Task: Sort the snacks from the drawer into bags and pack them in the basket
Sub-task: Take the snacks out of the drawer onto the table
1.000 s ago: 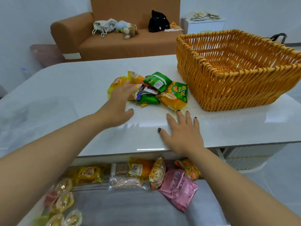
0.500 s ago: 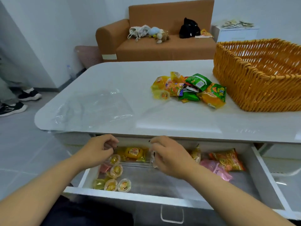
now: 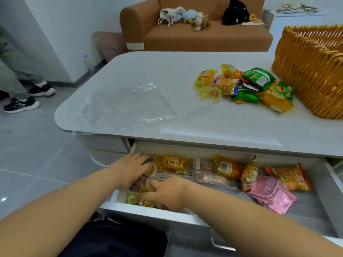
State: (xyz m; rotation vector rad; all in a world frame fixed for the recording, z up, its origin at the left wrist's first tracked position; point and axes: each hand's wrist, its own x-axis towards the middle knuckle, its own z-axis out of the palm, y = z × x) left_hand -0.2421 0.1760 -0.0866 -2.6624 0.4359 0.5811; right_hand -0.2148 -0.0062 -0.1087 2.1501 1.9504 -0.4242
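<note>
A person reaches both hands into the left end of an open drawer (image 3: 306,210) under a white table (image 3: 167,71). The left hand (image 3: 132,168) and the right hand (image 3: 167,194) close round small clear jelly cups (image 3: 146,198); how many each holds cannot be told.

The job looks early. A pile of snack packets (image 3: 246,88) lies on the table just beside the wicker basket (image 3: 311,71), whose visible part shows nothing inside. The clear plastic bags (image 3: 126,106) lie flat and unfilled, well apart from the pile. More packets remain in the drawer, including pink ones (image 3: 271,191) at the right.

Beyond the table stand a brown sofa (image 3: 204,34) with soft toys, and grey floor tiles (image 3: 27,145) where someone's shoes (image 3: 20,104) show.
</note>
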